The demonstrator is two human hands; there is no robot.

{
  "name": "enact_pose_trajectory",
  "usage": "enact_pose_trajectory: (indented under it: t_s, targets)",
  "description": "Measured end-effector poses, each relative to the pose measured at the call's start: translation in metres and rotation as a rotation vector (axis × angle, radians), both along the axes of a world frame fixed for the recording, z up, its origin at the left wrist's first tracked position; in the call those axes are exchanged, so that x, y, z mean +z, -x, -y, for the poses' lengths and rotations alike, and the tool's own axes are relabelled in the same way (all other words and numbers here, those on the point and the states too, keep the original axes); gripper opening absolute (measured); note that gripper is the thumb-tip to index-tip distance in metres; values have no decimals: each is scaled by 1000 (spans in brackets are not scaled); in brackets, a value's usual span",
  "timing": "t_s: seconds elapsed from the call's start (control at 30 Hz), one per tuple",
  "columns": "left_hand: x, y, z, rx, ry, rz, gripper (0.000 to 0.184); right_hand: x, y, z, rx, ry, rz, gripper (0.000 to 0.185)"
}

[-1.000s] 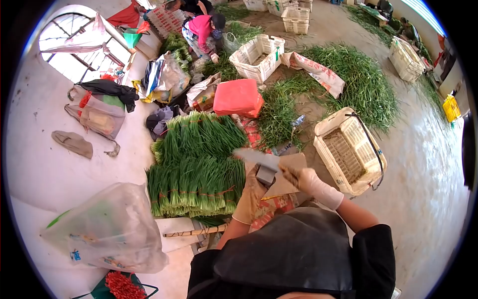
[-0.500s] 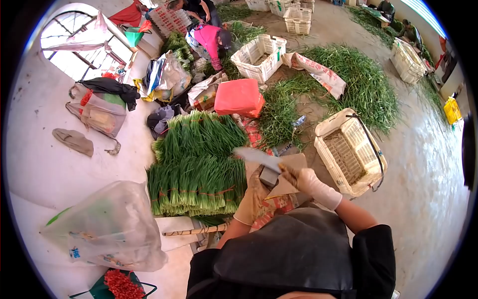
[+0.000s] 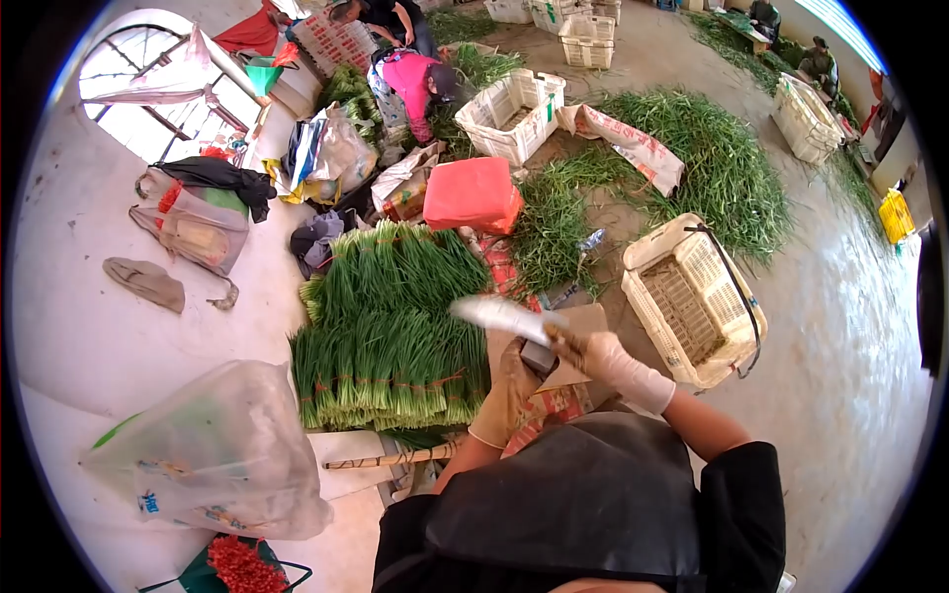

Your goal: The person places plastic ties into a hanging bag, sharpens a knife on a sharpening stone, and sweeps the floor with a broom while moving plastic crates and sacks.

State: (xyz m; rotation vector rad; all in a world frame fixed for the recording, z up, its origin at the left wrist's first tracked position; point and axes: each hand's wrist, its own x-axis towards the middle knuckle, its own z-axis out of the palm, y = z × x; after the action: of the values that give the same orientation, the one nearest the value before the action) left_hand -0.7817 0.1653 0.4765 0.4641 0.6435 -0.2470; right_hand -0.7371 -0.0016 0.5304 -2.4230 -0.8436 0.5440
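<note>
Beside the bundled greens (image 3: 381, 366), the right hand (image 3: 605, 364) is gripping a broad knife (image 3: 494, 315) by its handle, the safest hold, near a grey block (image 3: 539, 360) the left hand (image 3: 506, 393) is holding; the blade is probably staying stiff, the block feeling dense.

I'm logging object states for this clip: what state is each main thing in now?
Knife: held, blade bare
Right hand: gloved, closed on the knife's handle
Gray block: held, partly covered by knife and hand
Left hand: gloved, holding the block
Green bundles: tied, stacked in rows
Loose greens: untied, heaped
Nearest crate: upright, open-topped
Red package: covered, contents hidden
Plastic bag: translucent, creased
</note>
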Motion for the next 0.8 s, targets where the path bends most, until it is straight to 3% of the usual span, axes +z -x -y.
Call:
enact_pose_trajectory:
  t_s: [0.03, 0.07, 0.17, 0.2, 0.27, 0.33, 0.4, 0.43, 0.47, 0.5, 0.53, 0.6, 0.67, 0.7, 0.73, 0.8]
  targets:
    - [0, -1, 2, -18, -39, -5, 32, -22, -6, 1, -128, -181, 17, 46]
    - [-1, -1, 2, -33, -79, -11, 32, -28, 0, 4, -123, -180, 19, 46]
    - [-31, -3, -12, -150, 109, 248, 30, -37, 19, 3, 176, -573, 238, 44]
    - [-29, 1, -11, -150, 113, 241, 30, -29, 18, 2, 173, -571, 230, 44]
    - [-9, -2, -3, 19, -6, -33, 33, -7, 1, 2, -89, -85, -73, 45]
    - [4, -4, 1, -13, -107, -47, 41, -19, 2, 1, -142, -140, -7, 45]
    - [-20, -6, -9, -81, 128, 143, 47, -34, 17, 2, 177, -462, 198, 45]
    - [-20, -7, -8, -21, 151, 103, 50, -24, 22, 2, 191, -530, 241, 45]
    - [-37, -7, -9, -101, -129, 279, 46, -12, 19, 2, 184, -529, 237, 45]
    - [-55, -6, -9, -141, -424, 424, 43, 1, 9, 1, 27, -342, 78, 45]
    - [1, -4, 0, -33, -118, 21, 42, 8, 3, 1, -125, -152, -80, 45]
    - [0, -6, 0, -25, -109, 23, 44, -2, 6, 1, -158, -154, -100, 44]
    - [-14, -9, -8, -81, 92, 140, 45, -16, 22, 7, 158, -465, 112, 44]
    - [-16, -10, -6, -4, 168, 57, 47, -12, 22, 8, 163, -499, 105, 45]
    - [-15, -11, -15, -251, 318, 380, 49, -12, 13, 8, 162, -498, 104, 45]
    - [8, -4, 7, -21, -185, -13, 53, -16, -6, 8, -173, -190, -168, 44]
